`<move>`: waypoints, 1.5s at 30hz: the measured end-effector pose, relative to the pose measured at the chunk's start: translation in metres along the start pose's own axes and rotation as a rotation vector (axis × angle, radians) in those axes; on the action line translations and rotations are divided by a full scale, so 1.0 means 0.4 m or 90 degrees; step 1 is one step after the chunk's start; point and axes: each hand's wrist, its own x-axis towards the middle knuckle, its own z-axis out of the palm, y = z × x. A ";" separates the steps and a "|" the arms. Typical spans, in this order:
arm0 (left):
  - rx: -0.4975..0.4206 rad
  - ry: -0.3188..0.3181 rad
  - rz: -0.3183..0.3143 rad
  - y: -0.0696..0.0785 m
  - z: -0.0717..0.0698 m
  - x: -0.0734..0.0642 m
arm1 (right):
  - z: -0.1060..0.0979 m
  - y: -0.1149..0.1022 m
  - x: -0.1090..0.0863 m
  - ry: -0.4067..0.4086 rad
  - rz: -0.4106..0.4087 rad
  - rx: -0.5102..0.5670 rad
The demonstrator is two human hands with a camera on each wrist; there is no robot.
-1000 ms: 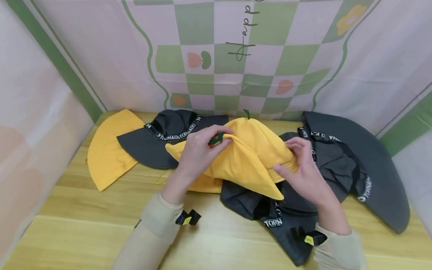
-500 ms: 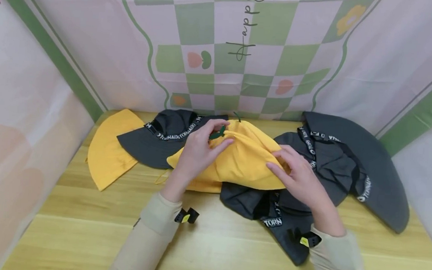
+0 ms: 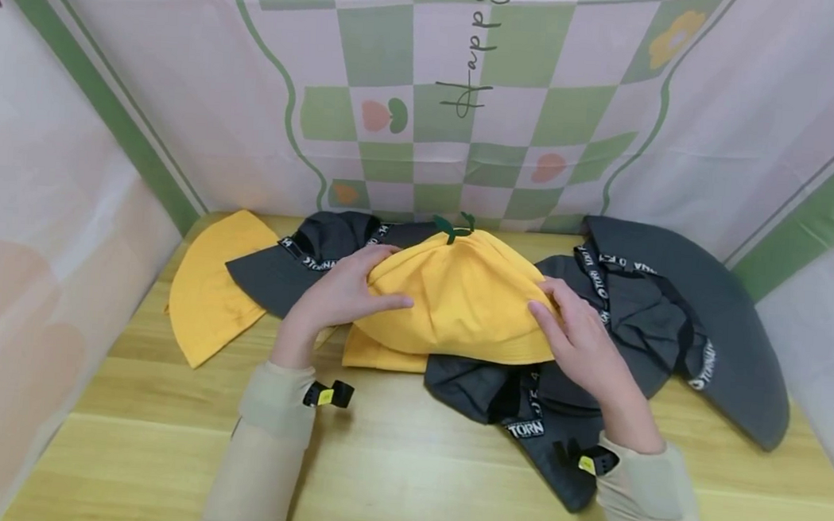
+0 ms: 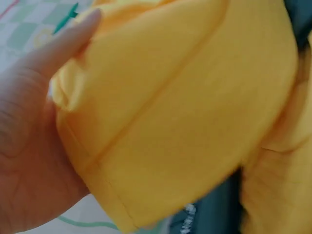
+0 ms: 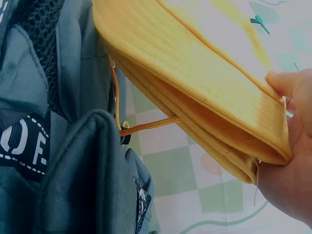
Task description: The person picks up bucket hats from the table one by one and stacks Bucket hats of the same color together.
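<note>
A yellow bucket hat (image 3: 457, 303) with a green sprout on its crown is held upright in the middle of the head view. A second sprout (image 3: 469, 219) stands just behind it, and the right wrist view shows two yellow brims (image 5: 195, 105) layered together. My left hand (image 3: 339, 292) grips the hat's left side, thumb across the front and fingers behind. On the right side, my right hand (image 3: 580, 338) pinches the brim between thumb and fingers. An orange-yellow cord (image 5: 151, 126) hangs from under the brims.
Dark hats with lettered bands lie around: one at left (image 3: 265, 283), a wide-brimmed one at right (image 3: 735, 336), another in front (image 3: 563, 453). A flat yellow hat (image 3: 214, 296) lies far left on the wooden table (image 3: 390, 466). A printed curtain (image 3: 251, 155) stands behind.
My left hand has let go near the sprout and moved left and down to the hat's side. The right hand slid slightly left and down. The front hat has spread out, its sprout now upright.
</note>
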 end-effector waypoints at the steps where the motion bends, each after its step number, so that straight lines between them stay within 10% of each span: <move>1: -0.005 -0.006 -0.001 -0.009 0.004 0.004 | -0.001 -0.002 0.000 0.001 0.000 0.001; 26: -0.037 -0.039 0.015 -0.043 0.055 0.037 | -0.026 -0.008 -0.012 0.045 -0.016 0.156; 45: -0.055 0.074 0.047 -0.009 0.059 0.033 | -0.023 0.017 -0.008 0.032 0.024 -0.001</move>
